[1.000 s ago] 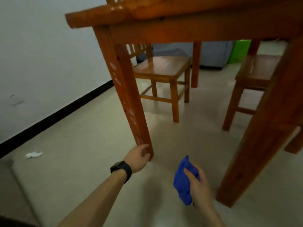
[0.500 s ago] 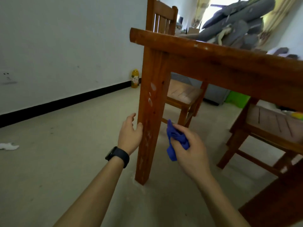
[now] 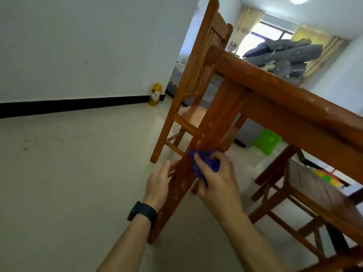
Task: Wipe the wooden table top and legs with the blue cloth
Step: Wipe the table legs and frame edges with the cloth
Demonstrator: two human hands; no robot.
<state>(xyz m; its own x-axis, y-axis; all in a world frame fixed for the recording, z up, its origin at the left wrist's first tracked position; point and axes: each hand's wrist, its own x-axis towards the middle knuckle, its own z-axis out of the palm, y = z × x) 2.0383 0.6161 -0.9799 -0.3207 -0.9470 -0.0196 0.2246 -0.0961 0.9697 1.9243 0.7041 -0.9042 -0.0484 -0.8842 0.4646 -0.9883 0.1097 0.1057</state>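
Wiping of the near table leg (image 3: 198, 154) is under way. A second ago the hands were low by its foot, the cloth clear of the wood; half a second ago both had risen, the cloth just beside the leg. Now contact is made, so the leg stroke has probably begun; its upper part looks unwiped, white flecks showing. Left hand (image 3: 159, 185), watch (image 3: 143, 213) on its wrist, rests against the leg's left face, fingers fairly straight, holding nothing. Right hand (image 3: 218, 183) grips the bunched cloth (image 3: 204, 163), fingers curled round it, pressing it on the leg's front face about mid-height.
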